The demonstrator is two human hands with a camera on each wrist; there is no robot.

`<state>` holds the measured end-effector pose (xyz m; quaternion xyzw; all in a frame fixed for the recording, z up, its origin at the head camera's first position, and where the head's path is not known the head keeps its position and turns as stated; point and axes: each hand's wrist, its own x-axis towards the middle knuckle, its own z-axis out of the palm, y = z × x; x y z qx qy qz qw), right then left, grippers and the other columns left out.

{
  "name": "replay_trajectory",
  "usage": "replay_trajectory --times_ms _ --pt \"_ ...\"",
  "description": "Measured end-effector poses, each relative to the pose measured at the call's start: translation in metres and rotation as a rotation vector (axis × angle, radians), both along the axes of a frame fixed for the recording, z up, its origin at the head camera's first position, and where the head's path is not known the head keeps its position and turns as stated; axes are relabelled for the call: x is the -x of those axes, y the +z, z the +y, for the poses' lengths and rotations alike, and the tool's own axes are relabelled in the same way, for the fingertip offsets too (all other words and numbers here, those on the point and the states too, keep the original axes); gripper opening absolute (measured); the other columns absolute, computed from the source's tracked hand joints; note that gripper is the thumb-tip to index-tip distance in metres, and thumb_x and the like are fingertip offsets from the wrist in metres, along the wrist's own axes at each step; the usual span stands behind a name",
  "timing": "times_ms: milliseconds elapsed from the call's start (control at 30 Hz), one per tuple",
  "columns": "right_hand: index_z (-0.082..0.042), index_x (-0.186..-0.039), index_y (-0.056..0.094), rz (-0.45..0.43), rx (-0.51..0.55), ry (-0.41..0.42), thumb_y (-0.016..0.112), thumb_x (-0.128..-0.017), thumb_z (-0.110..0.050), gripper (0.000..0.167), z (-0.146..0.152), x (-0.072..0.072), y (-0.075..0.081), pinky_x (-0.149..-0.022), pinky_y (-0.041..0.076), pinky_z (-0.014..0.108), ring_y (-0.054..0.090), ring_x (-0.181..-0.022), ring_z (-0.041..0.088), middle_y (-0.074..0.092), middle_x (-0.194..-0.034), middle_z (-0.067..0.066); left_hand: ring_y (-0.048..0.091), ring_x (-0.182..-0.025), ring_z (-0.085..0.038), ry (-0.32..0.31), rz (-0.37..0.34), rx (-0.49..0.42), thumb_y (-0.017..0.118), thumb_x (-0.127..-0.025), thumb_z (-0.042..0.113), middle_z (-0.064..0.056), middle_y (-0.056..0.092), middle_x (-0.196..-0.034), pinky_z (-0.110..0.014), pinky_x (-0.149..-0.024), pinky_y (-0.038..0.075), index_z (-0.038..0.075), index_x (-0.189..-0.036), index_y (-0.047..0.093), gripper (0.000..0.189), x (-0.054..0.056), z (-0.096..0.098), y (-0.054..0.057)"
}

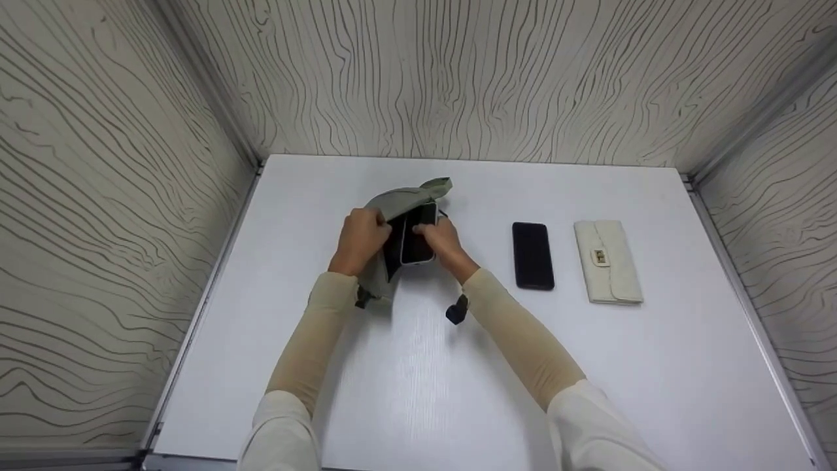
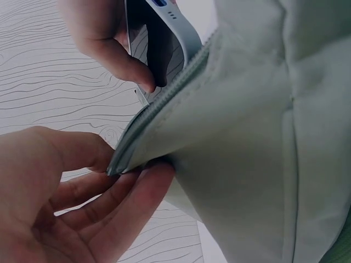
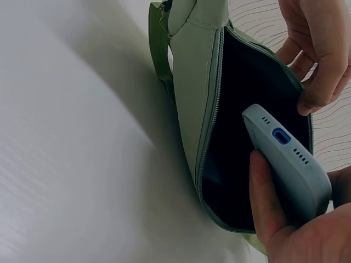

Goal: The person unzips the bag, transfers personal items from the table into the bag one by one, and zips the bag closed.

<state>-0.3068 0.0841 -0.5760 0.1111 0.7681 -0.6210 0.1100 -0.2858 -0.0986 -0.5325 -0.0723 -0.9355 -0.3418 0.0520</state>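
Your white sleeves [image 1: 281,425] reach in low over the table [image 1: 418,392], at about 7 and 5 o'clock. Your left hand [image 1: 361,237] pinches the zipped edge [image 2: 178,85] of the green bag [image 1: 399,199] between its fingers, at 9 o'clock from the held phone [image 1: 416,250]. Your right hand [image 1: 448,245] grips that phone from its 4 o'clock side, thumb on the dark screen, fingers behind. What matters here is how the phone meets the bag: it is at the gaping mouth, its long axis running near 12 to 6 o'clock, roughly along the opening; you cannot tell how deep it sits. The right hand is nearer the phone, being on it; the left is just beside. A second phone [image 1: 533,256] lies at 3 o'clock, a cream wallet [image 1: 611,271] beyond it.
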Motion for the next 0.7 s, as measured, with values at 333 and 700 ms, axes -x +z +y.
replay_trajectory --times_ms 333,700 --pt "0.009 -0.136 0.056 -0.002 0.002 0.02 0.064 -0.093 -0.017 0.051 -0.003 -0.0023 -0.0016 -0.105 0.051 0.042 0.063 -0.118 0.031 0.063 -0.136 0.024 0.052 -0.059 -0.018 0.014 -0.026 0.004 0.065 -0.095 0.005 -0.006 0.061 -0.07 -0.032 -0.055 0.042 0.005 -0.075 0.064 0.021 -0.0006 0.0006 0.0003" --pt "0.008 -0.133 0.057 -0.01 0.019 0.027 0.063 -0.094 -0.017 0.047 -0.0098 -0.0039 -0.0007 -0.102 0.052 0.039 0.063 -0.113 0.028 0.064 -0.133 0.022 0.05 -0.058 -0.017 0.01 -0.015 0.008 0.065 -0.095 0.005 -0.005 0.06 -0.069 -0.031 -0.055 0.041 0.005 -0.074 0.063 0.022 -0.0011 0.0006 0.0002"
